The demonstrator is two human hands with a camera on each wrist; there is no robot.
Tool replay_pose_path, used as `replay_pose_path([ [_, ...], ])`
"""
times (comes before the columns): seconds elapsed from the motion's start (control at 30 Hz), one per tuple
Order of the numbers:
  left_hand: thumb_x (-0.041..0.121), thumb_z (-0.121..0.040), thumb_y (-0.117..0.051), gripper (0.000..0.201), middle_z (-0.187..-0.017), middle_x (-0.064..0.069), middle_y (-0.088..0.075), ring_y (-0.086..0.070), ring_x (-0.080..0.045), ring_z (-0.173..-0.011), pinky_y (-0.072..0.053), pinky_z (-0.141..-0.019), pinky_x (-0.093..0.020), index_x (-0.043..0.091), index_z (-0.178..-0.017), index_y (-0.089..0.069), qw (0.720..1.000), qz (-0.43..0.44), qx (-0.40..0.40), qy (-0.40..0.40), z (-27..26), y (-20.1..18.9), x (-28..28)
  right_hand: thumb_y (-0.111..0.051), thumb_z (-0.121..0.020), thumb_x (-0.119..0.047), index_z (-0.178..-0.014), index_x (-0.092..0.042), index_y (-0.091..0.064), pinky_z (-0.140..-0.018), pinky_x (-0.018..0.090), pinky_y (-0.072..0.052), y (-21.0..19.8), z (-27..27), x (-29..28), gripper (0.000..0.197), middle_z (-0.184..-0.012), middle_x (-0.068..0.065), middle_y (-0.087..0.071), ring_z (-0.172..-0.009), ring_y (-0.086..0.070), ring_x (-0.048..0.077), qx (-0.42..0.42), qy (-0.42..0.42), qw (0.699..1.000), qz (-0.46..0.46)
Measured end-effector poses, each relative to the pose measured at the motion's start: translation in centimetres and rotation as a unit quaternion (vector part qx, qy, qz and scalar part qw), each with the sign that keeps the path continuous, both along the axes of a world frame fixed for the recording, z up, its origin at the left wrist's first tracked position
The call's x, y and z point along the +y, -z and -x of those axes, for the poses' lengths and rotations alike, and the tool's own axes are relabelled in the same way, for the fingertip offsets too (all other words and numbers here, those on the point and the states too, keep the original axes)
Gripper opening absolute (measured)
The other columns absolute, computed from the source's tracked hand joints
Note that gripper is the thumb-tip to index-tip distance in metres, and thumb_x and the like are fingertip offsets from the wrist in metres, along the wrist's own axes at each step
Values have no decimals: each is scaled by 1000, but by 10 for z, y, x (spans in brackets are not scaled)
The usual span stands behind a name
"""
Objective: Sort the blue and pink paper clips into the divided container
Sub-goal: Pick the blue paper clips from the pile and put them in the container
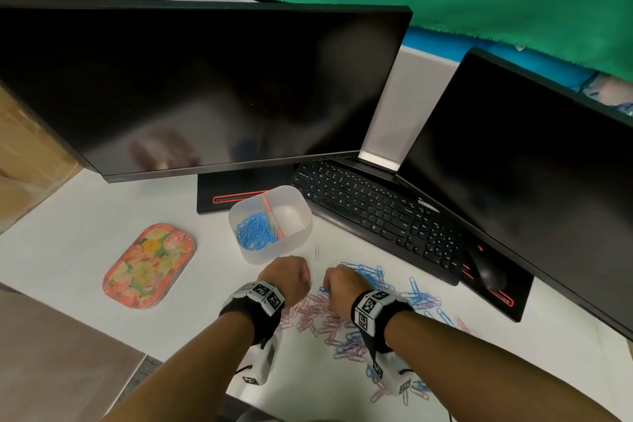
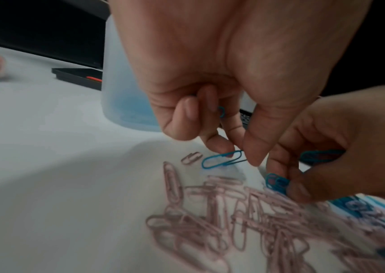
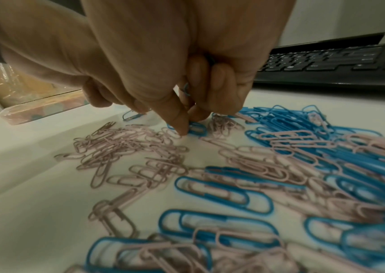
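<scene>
Both hands work low over a scatter of paper clips on the white bench (image 1: 85, 250). The left hand (image 1: 286, 276) has its fingers curled; in the left wrist view its thumb and forefinger tips pinch a blue clip (image 2: 224, 159) whose other end lies on the bench surface, and a second blue clip (image 2: 221, 111) is tucked under the curled fingers against the palm. The right hand (image 1: 342, 284) sits just beside it, also curled: its fingertips pinch a small bunch of blue clips (image 2: 276, 182) at the edge of the pile, and more blue wire shows inside its grip.

The pink clips (image 1: 318, 312) lie mostly between and below the two wrists, a loose tangle touching the bench. The blue clips (image 1: 373, 276) heap up just right of the right hand, mixed with pink ones further right and nearer the person. A single pink clip (image 1: 317, 252) lies apart, between the hands and the container.

The divided container (image 1: 298, 233), translucent with an orange divider (image 1: 272, 216), stands just beyond the left hand. Its left compartment holds a heap of blue clips; no clips can be seen in the right compartment.

A flowered tray (image 1: 149, 265) lies well to the left. A black keyboard (image 1: 376, 212) and a mouse (image 1: 488, 271) sit to the right, under two dark monitors (image 1: 191, 86).
</scene>
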State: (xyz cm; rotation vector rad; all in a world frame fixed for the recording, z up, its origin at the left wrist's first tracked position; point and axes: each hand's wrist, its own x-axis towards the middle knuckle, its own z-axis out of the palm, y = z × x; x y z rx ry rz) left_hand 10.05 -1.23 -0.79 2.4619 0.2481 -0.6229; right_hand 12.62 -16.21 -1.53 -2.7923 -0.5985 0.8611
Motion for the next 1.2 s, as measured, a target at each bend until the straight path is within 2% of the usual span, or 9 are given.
replay_pose_path([
  [0.23,11,-79,-65,8,-71,5,-69,-64,-14,-73,-52,-74,-27,19,-79,-64,970,211,-23,-121,4,-17,6,-53,-87,-11,-96,-13,-63,-80,33,-52,-7,0,-7,14,-102,9,-63,-94,-62,29,-6,69,995,-75],
  [0.37,-8,-84,-51,27,-69,-1,-66,-42,-10,-51,-34,-49,-21,9,-97,-67,889,396,-8,-230,5,-40,10,-56,-86,-8,-85,-15,-67,-60,20,-49,-24,-9,-3,13,-85,4,-70,-65,-60,7,121,229,940,-222],
  [0.5,-4,-89,-47,29,-67,-2,-52,-41,-10,-50,-34,-47,-20,8,-106,-67,781,507,-22,-363,1,-60,29,-56,-90,2,-84,-7,-60,-40,19,-32,-49,-14,14,10,-74,11,-62,-47,-38,10,301,340,806,-380],
  [0.6,5,-95,-41,23,-68,-2,-52,-57,-10,-50,-48,-47,-20,10,-103,-61,744,498,-52,-442,-7,-73,47,-60,-90,-4,-88,-8,-61,-39,18,-36,-65,-20,35,5,-73,8,-62,-46,-44,9,321,345,780,-412],
  [0.67,5,-97,-40,18,-71,-5,-51,-60,-17,-60,-54,-47,-22,10,-99,-58,721,495,-72,-479,-11,-79,57,-60,-90,-6,-88,-11,-61,-40,18,-41,-75,-26,54,5,-73,6,-62,-46,-48,9,316,329,790,-409],
  [0.83,10,-93,-51,8,-89,-4,-53,-54,-26,-96,-49,-86,-37,15,-91,-58,737,445,-84,-501,-19,-77,68,-56,-88,-7,-83,-16,-58,-45,25,-48,-93,-43,97,10,-74,4,-59,-53,-54,14,258,286,855,-347],
  [0.97,8,-92,-53,12,-82,0,-52,-49,-18,-80,-42,-77,-31,19,-86,-52,748,427,-117,-494,-19,-80,68,-56,-80,-1,-100,-12,-59,-47,26,-51,-95,-50,123,23,-78,13,-66,-55,-62,19,230,275,884,-301],
  [1.07,14,-92,-56,15,-97,-2,-55,-50,-19,-93,-44,-92,-37,15,-107,-55,773,390,-128,-484,-18,-76,70,-55,-87,1,-109,-10,-58,-50,26,-57,-99,-54,131,25,-87,16,-65,-64,-66,21,244,291,872,-309],
  [1.2,16,-93,-55,15,-97,0,-60,-56,-16,-92,-46,-94,-39,15,-107,-60,827,342,-142,-424,-15,-75,69,-61,-82,-4,-93,-12,-67,-81,43,-58,-100,-60,122,15,-86,14,-66,-80,-68,28,211,215,908,-293],
])
